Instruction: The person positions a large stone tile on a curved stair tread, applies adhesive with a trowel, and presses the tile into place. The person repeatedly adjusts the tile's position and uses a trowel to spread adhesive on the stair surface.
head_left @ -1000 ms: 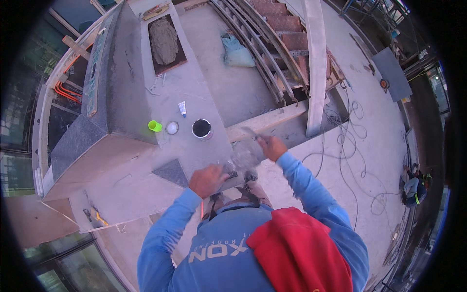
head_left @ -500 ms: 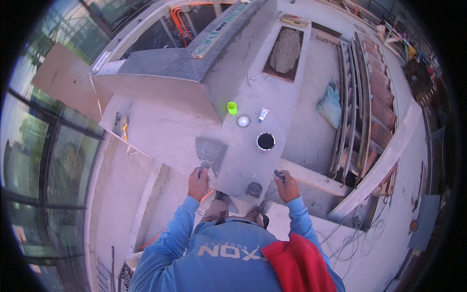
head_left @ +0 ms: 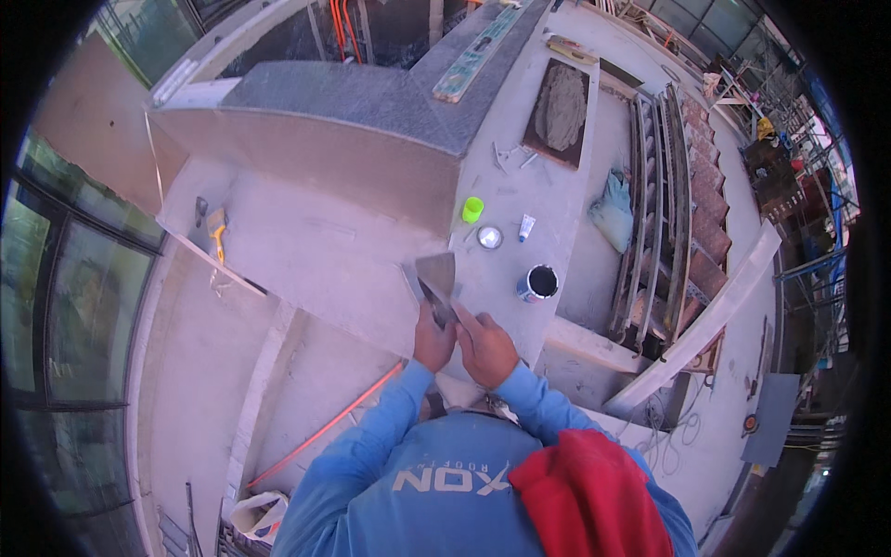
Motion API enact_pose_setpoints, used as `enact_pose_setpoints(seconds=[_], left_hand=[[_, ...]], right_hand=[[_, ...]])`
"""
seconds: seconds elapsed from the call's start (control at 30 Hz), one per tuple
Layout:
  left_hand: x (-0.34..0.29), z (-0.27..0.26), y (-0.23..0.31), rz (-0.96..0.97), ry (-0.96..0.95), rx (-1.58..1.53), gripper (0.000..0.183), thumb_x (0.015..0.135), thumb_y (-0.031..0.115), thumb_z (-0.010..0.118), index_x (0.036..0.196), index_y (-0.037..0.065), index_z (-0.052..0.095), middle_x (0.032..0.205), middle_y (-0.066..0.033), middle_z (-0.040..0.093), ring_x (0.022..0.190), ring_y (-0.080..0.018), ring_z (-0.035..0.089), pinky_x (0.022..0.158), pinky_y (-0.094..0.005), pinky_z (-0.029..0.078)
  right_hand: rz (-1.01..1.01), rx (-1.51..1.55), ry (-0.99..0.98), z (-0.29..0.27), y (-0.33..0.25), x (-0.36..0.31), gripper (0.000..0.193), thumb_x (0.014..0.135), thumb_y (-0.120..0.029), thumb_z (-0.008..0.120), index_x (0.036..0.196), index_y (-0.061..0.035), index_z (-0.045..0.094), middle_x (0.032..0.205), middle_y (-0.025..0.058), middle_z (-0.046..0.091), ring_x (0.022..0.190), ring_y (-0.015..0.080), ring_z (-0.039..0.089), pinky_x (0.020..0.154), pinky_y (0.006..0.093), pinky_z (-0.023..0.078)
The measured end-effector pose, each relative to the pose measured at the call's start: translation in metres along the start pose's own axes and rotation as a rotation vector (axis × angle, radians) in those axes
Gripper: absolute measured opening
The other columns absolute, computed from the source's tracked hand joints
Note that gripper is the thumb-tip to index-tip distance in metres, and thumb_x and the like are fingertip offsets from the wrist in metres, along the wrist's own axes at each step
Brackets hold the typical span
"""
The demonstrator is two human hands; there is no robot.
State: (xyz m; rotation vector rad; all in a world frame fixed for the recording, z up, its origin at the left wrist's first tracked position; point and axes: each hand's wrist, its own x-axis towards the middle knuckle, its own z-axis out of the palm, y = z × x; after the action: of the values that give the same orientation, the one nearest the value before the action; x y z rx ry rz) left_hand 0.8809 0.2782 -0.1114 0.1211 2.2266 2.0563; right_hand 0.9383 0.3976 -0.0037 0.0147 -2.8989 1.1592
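Observation:
Close together in front of my chest, my left hand (head_left: 433, 340) and my right hand (head_left: 488, 352) are both closed. My left hand grips a wide putty knife (head_left: 409, 279), its bluish blade partly hidden behind a second blade. That second, narrower putty knife (head_left: 436, 271) crosses it and seems to be in my right hand, though the fingers cover its handle. Beyond the hands, on the pale slab (head_left: 506, 190), stand an open can with dark contents (head_left: 538, 283), a shallow silver tin (head_left: 489, 237), a small white-and-blue tube (head_left: 526, 227) and a lime green cup (head_left: 472, 210).
A grey stone-faced block (head_left: 325, 158) rises ahead, with a greenish long bar (head_left: 478, 56) on top. Mortar (head_left: 561, 107) lies on a board farther right. A yellow-handled brush (head_left: 217, 234) lies at left. Metal rails (head_left: 661, 213), a bluish bag (head_left: 612, 215) and glass panes (head_left: 93, 316) flank the area.
My hands, apart before, have come together, bringing the tools across each other. The wide blade has lifted from its lower, flatter position. The view has shifted slightly.

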Motion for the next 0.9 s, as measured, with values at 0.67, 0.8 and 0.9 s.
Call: enact_pose_setpoints(seconds=[0.67,0.8,0.9], left_hand=[[-0.002,-0.033,-0.297,-0.735,-0.271,-0.202,0.033,0.104,0.035,0.052,0.101,0.002,0.056,0.078,-0.0113,0.064,0.059,-0.0192,0.063,0.052,-0.0357,0.053],[0.015,-0.008,-0.359,-0.62,-0.274,0.327,0.044,0.103,0.042,0.051,0.106,-0.002,0.058,0.087,-0.0175,0.069,0.076,-0.0292,0.069,0.066,-0.0421,0.056],[0.018,-0.011,-0.365,-0.583,-0.264,0.549,0.054,0.103,0.044,0.047,0.113,-0.007,0.059,0.11,-0.0293,0.065,0.105,-0.0428,0.063,0.089,-0.0505,0.05]], right_hand=[[0.457,-0.333,-0.234,0.163,0.139,0.009,0.045,0.096,-0.023,0.051,0.141,-0.0186,0.052,0.098,0.0279,0.064,0.078,0.0449,0.068,0.071,0.0541,0.056],[0.394,-0.502,-0.444,0.201,0.185,0.048,0.044,0.096,-0.025,0.052,0.14,-0.0226,0.053,0.099,0.0247,0.064,0.078,0.043,0.069,0.069,0.0533,0.056],[0.309,-0.566,-0.494,0.223,0.213,0.064,0.041,0.098,-0.028,0.051,0.139,-0.0252,0.055,0.095,0.023,0.065,0.077,0.0421,0.068,0.07,0.0534,0.056]])
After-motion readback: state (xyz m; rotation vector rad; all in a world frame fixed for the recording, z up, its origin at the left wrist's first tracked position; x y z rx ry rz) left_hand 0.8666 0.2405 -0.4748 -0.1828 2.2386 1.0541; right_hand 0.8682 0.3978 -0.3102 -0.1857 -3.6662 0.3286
